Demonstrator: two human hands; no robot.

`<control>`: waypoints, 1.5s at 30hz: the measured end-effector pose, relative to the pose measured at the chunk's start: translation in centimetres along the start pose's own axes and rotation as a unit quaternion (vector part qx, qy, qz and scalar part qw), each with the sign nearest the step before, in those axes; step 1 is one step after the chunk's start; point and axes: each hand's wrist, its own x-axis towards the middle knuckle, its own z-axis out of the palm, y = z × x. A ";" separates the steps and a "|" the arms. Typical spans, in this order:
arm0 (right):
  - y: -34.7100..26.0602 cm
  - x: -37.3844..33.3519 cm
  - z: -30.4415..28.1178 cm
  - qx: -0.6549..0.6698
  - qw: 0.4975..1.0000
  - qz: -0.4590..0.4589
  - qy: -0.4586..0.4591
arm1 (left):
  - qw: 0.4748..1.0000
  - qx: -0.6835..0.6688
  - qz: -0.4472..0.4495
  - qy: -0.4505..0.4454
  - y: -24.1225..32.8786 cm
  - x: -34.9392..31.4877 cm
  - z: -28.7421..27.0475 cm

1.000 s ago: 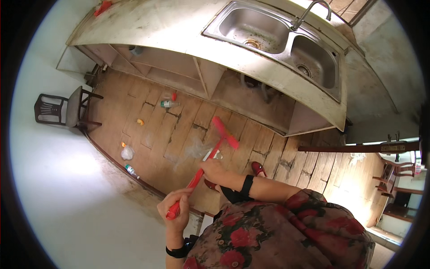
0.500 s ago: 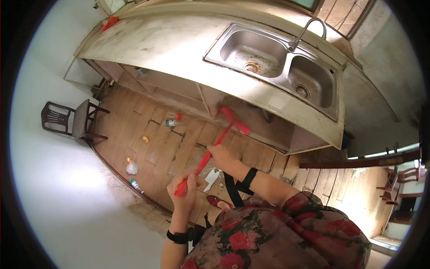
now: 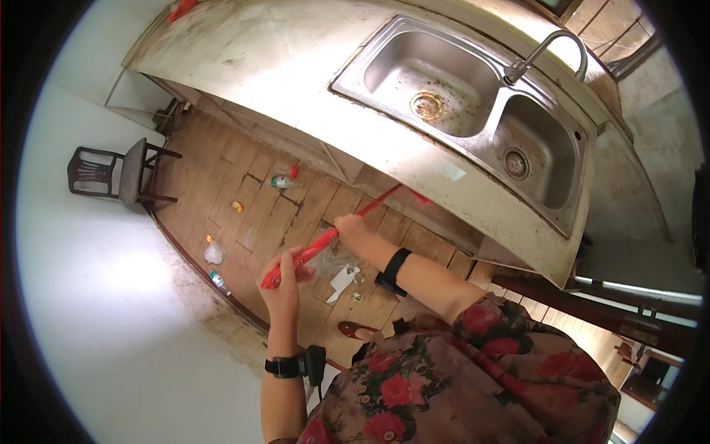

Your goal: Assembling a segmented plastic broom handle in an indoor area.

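Note:
Both my hands grip the red handle of a long-handled broom (image 3: 318, 244), which slants from near my body away to the upper right. My left hand (image 3: 282, 280) is closed round the handle's near end. Farther along, my right hand (image 3: 356, 234) wraps the handle from the right. The broom's head reaches into the open space below the counter (image 3: 296, 89); only a small red bit of it shows, and the counter edge hides the rest. White paper scraps (image 3: 342, 281) and crumpled clear plastic lie on the wooden floor (image 3: 255, 214) under my hands.
A double steel sink (image 3: 347, 81) with a curved tap (image 3: 518, 70) is set in the counter. Bottles (image 3: 282, 182) (image 3: 219, 282), an orange scrap (image 3: 237, 206) and a tied plastic bag (image 3: 214, 252) litter the floor. A dark chair (image 3: 133, 174) stands by the left wall.
The broom's head has gone farther under the counter and is now mostly out of sight. Both hands have shifted a little left and up with the handle. The view has moved closer to the sink.

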 end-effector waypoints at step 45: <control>-5.7 -2.8 -5.0 0.092 0.980 0.099 0.147 | 0.952 0.135 0.217 -0.166 2.6 -3.0 -2.0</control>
